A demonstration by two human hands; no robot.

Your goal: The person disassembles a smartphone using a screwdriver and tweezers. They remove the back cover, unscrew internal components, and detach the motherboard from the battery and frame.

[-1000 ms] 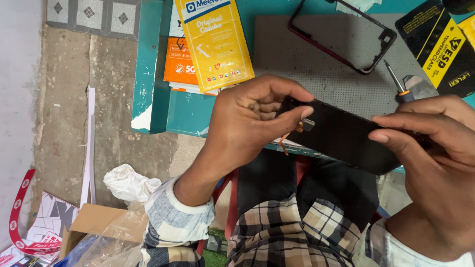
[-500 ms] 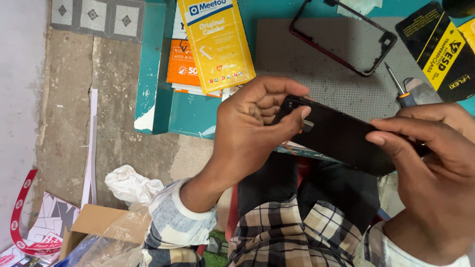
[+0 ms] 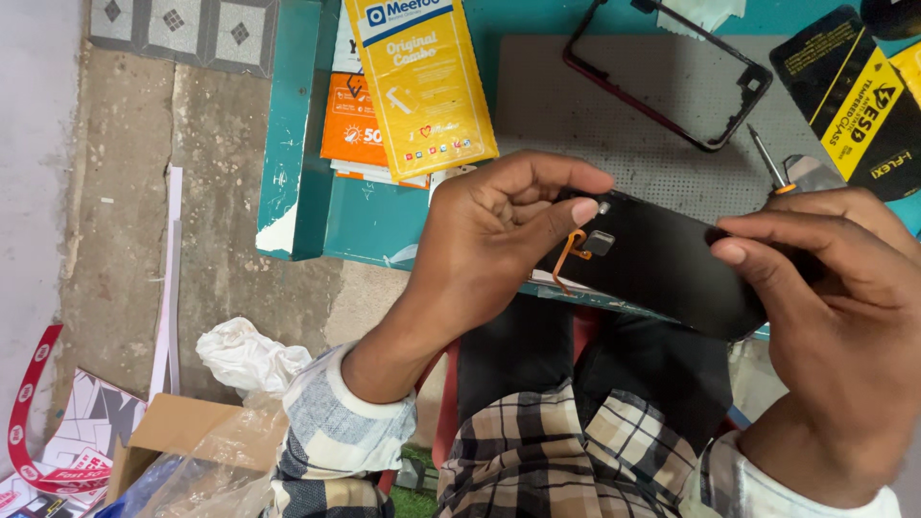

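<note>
We hold a black phone display panel (image 3: 662,264) in both hands, in the air just over the near edge of the teal workbench (image 3: 288,125), above our lap. Our left hand (image 3: 489,240) pinches its left end, fingers closed around it, thumb tip beside a small square part and an orange flex cable (image 3: 568,257) that loops off that end; this grip likely keeps the cable exposed. Our right hand (image 3: 835,288) is closed on the right end, forefinger laid along the top edge, steadying the panel.

On the grey mat (image 3: 614,115) lies an empty phone frame (image 3: 672,72), black with a reddish rim, towards the far edge. A small screwdriver (image 3: 767,158) sits near the mat's right edge.

Packages: a yellow rectangular pouch (image 3: 417,82) with blue label at the far left of the bench, overlapping an orange pack (image 3: 350,120) beneath it; black-and-yellow flat packs (image 3: 849,96) at the far right corner.
</note>
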